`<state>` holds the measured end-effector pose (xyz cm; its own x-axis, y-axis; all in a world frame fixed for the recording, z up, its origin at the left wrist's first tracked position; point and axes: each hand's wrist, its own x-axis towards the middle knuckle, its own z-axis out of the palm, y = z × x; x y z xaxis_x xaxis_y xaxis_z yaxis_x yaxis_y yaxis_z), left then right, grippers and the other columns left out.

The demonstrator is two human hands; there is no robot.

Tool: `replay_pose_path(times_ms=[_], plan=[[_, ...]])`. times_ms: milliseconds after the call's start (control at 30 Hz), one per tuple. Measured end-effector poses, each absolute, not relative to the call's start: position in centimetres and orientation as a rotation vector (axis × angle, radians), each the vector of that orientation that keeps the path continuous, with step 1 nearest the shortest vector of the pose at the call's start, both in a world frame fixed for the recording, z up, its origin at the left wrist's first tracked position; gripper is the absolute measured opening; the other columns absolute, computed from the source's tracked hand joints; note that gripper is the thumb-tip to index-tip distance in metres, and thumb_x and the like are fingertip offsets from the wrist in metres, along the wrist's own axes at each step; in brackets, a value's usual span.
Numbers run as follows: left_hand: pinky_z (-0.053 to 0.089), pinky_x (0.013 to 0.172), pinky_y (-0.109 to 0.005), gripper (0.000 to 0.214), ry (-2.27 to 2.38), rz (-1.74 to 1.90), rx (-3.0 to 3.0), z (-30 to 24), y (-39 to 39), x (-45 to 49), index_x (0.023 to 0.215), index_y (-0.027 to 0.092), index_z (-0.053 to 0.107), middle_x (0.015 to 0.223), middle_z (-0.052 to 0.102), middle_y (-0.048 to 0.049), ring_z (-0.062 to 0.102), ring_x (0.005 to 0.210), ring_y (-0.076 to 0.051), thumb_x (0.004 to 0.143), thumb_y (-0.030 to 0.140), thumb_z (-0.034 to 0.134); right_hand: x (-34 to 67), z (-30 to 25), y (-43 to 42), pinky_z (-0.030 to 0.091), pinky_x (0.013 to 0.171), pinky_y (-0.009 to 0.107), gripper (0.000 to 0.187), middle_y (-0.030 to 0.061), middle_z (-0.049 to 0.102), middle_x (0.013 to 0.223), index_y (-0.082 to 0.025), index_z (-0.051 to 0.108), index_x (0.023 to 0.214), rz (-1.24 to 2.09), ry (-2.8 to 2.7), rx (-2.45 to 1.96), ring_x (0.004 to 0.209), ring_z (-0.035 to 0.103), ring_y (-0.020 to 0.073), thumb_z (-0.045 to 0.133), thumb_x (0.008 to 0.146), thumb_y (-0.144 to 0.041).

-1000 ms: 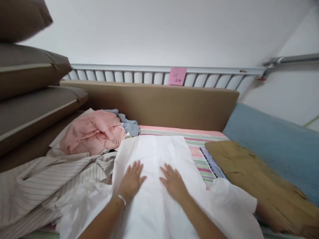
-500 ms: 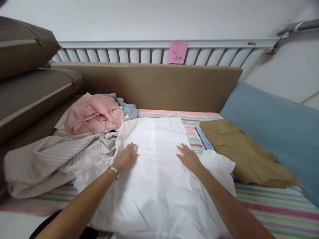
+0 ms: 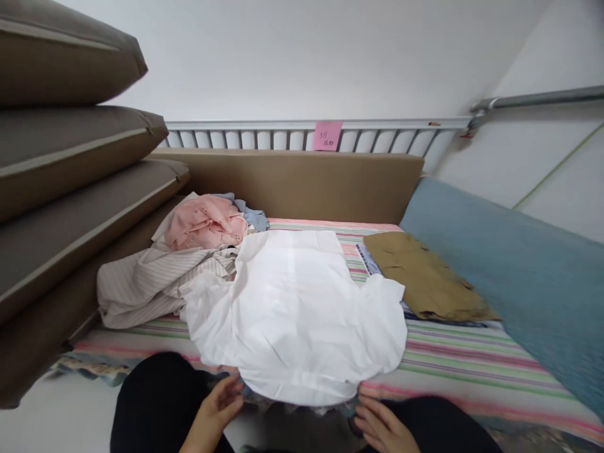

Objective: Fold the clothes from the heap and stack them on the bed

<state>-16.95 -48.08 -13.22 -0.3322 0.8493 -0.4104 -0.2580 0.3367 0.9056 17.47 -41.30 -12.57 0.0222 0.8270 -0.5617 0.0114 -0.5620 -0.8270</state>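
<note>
A white short-sleeved top (image 3: 297, 302) lies spread flat in front of me, its puffy sleeves out to both sides and its curved edge toward me. My left hand (image 3: 217, 412) is just beside the near left end of that edge, fingers loosely bent and thumb apart. At the near right end, my right hand (image 3: 381, 425) has its fingers stretched toward the cloth. Neither hand visibly grips the fabric. Both are at the front edge of the striped sheet (image 3: 472, 358), above my dark-clothed knees.
At left lie a pink garment (image 3: 205, 223) and a striped garment (image 3: 146, 283) in a loose heap. Brown cushions (image 3: 70, 207) are stacked beside it. An olive folded garment (image 3: 425, 274) is at right, near a blue pad (image 3: 509, 251). A pink note (image 3: 327, 136) hangs on the rail.
My hands have come off the middle of the white top and drawn back to its near edge. The view has pulled back, showing my knees and more cushions.
</note>
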Motion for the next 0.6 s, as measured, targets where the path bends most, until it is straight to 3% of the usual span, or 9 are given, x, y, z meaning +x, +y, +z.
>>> replay_pose_path(times_ms=[133,267,367,433,533,600], plan=[[0.049,0.078,-0.035,0.055,1.378,1.369,0.585,-11.7,-45.6,-14.5,0.089,0.016,0.060,0.092,0.069,-0.0104,0.063,0.093,-0.027,0.046,0.042,0.082,15.8,-12.3,-40.5,0.049,0.083,0.039,0.071,0.0086,0.066,0.105,-0.022,0.057,0.106,1.460,-0.647,-1.534,0.096,0.063,0.0283,0.075,0.045,-0.055],[0.049,0.079,-0.031,0.058,1.318,1.385,0.599,-10.0,-45.4,-13.5,0.100,0.018,0.055,0.103,0.068,-0.0101,0.062,0.097,-0.025,0.051,0.035,0.080,14.4,-9.7,-40.6,0.049,0.081,0.034,0.069,0.0079,0.060,0.120,-0.025,0.048,0.120,1.539,-0.729,-1.408,0.103,0.060,0.0243,0.072,0.059,-0.047],[0.050,0.071,-0.029,0.061,1.308,1.320,0.581,-9.2,-45.3,-13.6,0.106,0.019,0.052,0.093,0.069,-0.0064,0.065,0.082,-0.020,0.054,0.034,0.079,13.7,-7.8,-40.4,0.050,0.074,0.031,0.065,0.0060,0.064,0.114,-0.027,0.045,0.123,1.654,-0.788,-1.330,0.094,0.064,0.0212,0.069,0.065,-0.045],[0.049,0.063,-0.025,0.051,1.274,1.270,0.554,-8.6,-44.8,-13.7,0.102,0.019,0.054,0.084,0.069,-0.0024,0.063,0.067,-0.014,0.060,0.036,0.076,13.5,-7.1,-39.9,0.050,0.069,0.031,0.059,0.0066,0.067,0.104,-0.024,0.049,0.117,1.741,-0.796,-1.325,0.084,0.066,0.0206,0.068,0.066,-0.047],[0.044,0.052,-0.021,0.028,1.223,1.255,0.512,-8.0,-43.9,-13.9,0.077,0.016,0.058,0.060,0.062,0.0021,0.053,0.046,-0.008,0.065,0.037,0.073,13.2,-7.2,-38.8,0.051,0.063,0.032,0.049,0.0089,0.070,0.089,-0.016,0.059,0.097,1.759,-0.798,-1.420,0.077,0.066,0.0226,0.070,0.062,-0.048],[0.043,0.049,-0.021,0.026,1.258,1.237,0.467,-7.8,-43.6,-14.1,0.064,0.016,0.055,0.049,0.057,0.0029,0.049,0.040,-0.008,0.065,0.036,0.072,13.1,-7.6,-38.1,0.051,0.060,0.032,0.043,0.0088,0.070,0.081,-0.015,0.062,0.085,1.668,-0.823,-1.490,0.075,0.066,0.0235,0.071,0.059,-0.048]])
